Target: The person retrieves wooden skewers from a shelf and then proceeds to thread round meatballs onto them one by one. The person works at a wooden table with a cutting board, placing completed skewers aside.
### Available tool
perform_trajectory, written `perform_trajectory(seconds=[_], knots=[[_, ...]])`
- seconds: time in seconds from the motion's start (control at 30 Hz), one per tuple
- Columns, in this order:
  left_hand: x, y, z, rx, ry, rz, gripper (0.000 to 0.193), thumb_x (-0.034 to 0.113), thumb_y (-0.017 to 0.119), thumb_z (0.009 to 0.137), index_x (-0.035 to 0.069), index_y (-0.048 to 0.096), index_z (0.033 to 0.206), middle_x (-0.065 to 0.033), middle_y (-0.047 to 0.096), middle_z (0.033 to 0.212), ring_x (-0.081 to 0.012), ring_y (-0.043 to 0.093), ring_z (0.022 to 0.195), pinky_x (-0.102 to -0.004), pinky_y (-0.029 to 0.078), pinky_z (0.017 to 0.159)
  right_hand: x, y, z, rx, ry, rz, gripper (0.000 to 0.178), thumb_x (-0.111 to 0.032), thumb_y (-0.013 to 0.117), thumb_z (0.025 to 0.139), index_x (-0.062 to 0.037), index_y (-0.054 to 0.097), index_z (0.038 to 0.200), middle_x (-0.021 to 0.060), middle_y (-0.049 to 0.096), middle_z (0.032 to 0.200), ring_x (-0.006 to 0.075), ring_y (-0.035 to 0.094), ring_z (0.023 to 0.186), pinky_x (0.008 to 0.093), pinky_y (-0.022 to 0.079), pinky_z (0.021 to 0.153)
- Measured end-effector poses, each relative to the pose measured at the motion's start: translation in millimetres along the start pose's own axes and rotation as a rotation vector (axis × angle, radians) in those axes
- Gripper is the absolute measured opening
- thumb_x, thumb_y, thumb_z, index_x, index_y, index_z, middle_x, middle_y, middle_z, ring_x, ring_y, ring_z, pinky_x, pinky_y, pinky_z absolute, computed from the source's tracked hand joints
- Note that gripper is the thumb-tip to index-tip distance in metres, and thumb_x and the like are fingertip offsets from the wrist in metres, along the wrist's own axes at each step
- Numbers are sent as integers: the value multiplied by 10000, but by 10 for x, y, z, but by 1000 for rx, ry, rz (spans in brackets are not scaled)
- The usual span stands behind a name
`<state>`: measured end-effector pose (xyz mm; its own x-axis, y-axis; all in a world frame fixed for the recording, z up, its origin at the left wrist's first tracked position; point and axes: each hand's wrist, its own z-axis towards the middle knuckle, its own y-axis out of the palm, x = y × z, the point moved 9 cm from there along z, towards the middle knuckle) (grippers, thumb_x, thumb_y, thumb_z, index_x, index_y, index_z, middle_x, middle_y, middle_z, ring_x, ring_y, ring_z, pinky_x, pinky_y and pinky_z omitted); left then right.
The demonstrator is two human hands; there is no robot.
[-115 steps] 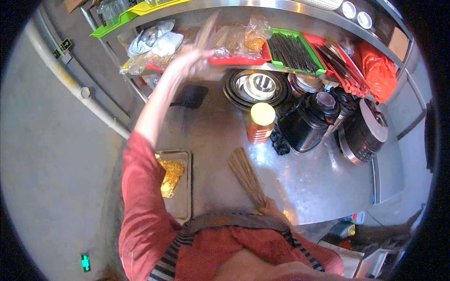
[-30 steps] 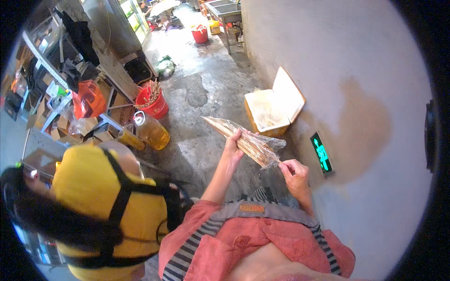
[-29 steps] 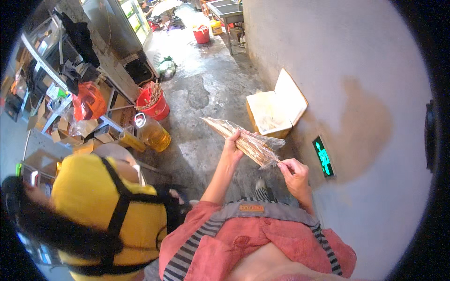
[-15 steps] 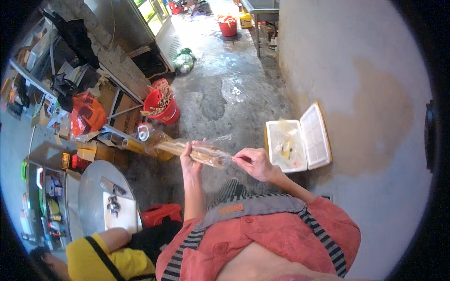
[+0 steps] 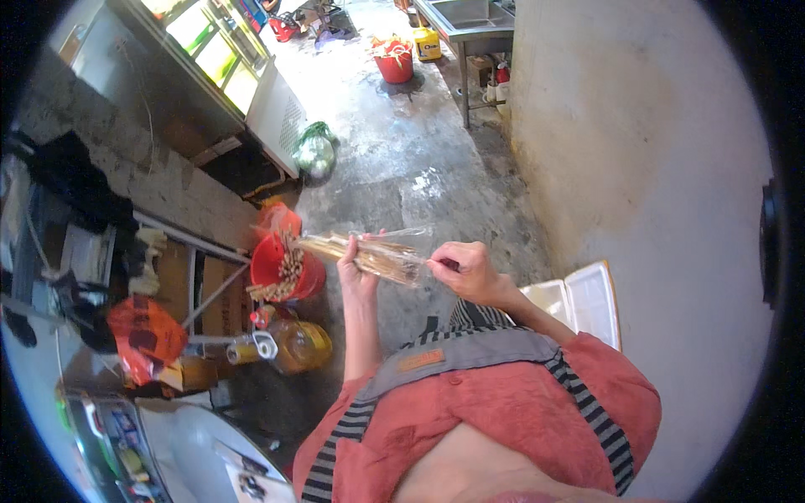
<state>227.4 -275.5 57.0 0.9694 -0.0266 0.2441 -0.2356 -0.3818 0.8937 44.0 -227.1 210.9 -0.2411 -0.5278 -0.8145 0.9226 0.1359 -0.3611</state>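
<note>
just beyond our red shirt [image 5: 495, 394], we hold a bundle of thin wooden sticks [image 5: 381, 261] above the floor [image 5: 369, 197], lying crosswise in a clear plastic bag [image 5: 416, 240]. our left hand [image 5: 360, 267] is clamped around the bundle's middle; our right hand [image 5: 470, 272] has thumb and fingertips pinched together on the bag's right end. past our right forearm [image 5: 537, 317], a partly hidden white foam box [image 5: 593, 303] sits at the floor's right edge. at lower left we see a round table [image 5: 189, 444], a white board [image 5: 267, 486] near its right edge. along the floor's left edge stand a big jug of yellowish liquid [image 5: 303, 345] and, farther on, a red bucket [image 5: 314, 275] of sticks [image 5: 291, 256]. beyond lies a bag of green vegetables [image 5: 316, 152]; farthest, another red bucket [image 5: 395, 69] and a yellow jug [image 5: 427, 45] stand near a metal sink [image 5: 471, 17].
</note>
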Motion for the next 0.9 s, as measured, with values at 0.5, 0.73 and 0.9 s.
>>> perform_trajectory(seconds=[0.5, 0.73, 0.9], knots=[[1420, 734, 3188, 95, 340, -47, 179, 154, 460, 829, -23, 449, 854, -151, 528, 821, -324, 480, 968, -508, 321, 925, 1579, -277, 3564, -31, -261, 94, 34, -21, 589, 728, -2, 566, 711, 78, 560, 614, 152, 531, 489, 247, 395, 421], [1854, 920, 5070, 169, 395, -3, 206, 143, 496, 802, -44, 452, 874, -163, 529, 834, -316, 511, 883, -469, 372, 881, 3141, -1591, 5300, 488, 11, 418, 80, -70, 520, 806, -12, 564, 773, 76, 584, 675, 137, 565, 580, 276, 483, 564], [1607, 1727, 6533, 41, 144, -14, 88, 71, 497, 755, 0, 447, 769, -101, 484, 689, -214, 484, 645, -379, 440, 691, 3922, -2370, 6247, 700, 0, 475, 99, -95, 550, 798, -5, 541, 760, 94, 590, 707, 179, 597, 580, 285, 506, 547]])
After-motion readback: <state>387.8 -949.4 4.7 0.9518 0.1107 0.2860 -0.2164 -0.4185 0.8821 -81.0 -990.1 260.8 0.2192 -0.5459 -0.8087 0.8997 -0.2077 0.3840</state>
